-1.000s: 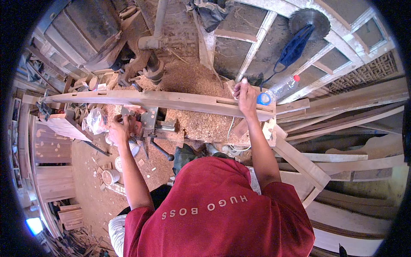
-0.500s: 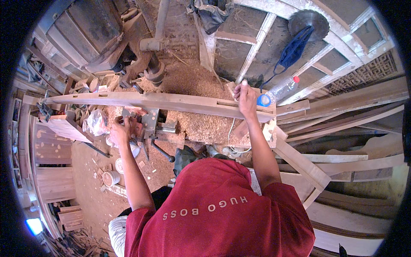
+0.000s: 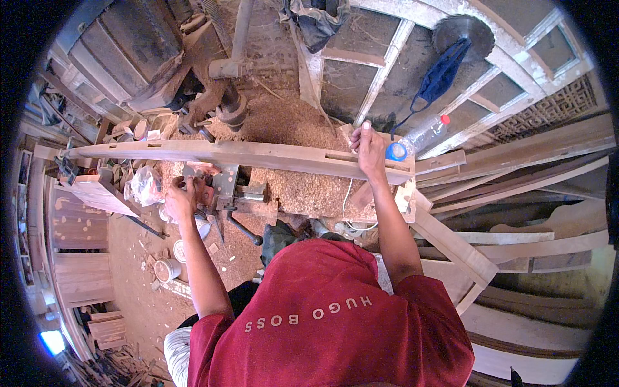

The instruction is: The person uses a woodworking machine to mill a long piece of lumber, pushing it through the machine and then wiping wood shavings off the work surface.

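Note:
A long, pale wooden beam with slots cut along it lies across the bench from left to right. Near its right end, my right hand is closed over the beam, thumb up. In front of the beam, my left hand has its fingers curled beside the red part of a metal vise. Whatever those fingers hold, if anything, is too small to make out. Below the vise, its dark crank handle sticks out.
Wood shavings cover the bench. A clear bottle with a red cap and a blue tape roll lie by my right hand. Stacked boards fill the right side. White tubs stand on the floor at left, near a plastic bag.
My left hand has shifted very slightly, its fingers still curled. My right hand and the beam stay in place.

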The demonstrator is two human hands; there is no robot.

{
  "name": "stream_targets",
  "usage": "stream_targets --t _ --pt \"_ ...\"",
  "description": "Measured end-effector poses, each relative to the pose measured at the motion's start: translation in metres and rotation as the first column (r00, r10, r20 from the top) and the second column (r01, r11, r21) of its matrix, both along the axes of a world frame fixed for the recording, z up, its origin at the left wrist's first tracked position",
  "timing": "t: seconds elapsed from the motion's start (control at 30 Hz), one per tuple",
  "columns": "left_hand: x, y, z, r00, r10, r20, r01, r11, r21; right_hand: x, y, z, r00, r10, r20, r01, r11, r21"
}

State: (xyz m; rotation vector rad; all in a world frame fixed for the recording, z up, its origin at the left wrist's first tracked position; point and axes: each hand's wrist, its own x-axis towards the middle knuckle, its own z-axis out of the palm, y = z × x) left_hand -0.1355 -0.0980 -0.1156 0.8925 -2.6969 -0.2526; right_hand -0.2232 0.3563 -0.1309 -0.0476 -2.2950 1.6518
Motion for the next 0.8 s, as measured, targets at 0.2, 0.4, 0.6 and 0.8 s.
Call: stream_targets --t 0.2,0.4,0.6,0.8 --pt "0.0 -0.004 -0.006 1.0 -0.008 -0.023 0.008 1.0 -0.007 -0.001 0.001 -0.002 1.0 0.002 -0.024 -0.002 1.0 0.019" --pt "-0.001 -0.009 -0.011 1.0 -0.012 -0.024 0.013 1.0 0.019 0.0 0.0 0.001 0.999 0.009 -0.044 -0.008 0.999 0.032" --pt "-0.002 -0.008 -0.009 1.0 0.0 -0.021 0.0 1.0 0.011 0.0 0.0 0.0 0.999 0.007 -0.035 -0.006 0.999 0.039" --pt "-0.001 -0.002 -0.001 1.0 0.007 0.012 -0.008 0.999 0.051 0.0 0.0 -0.001 0.999 0.0 -0.043 0.002 0.999 0.046"
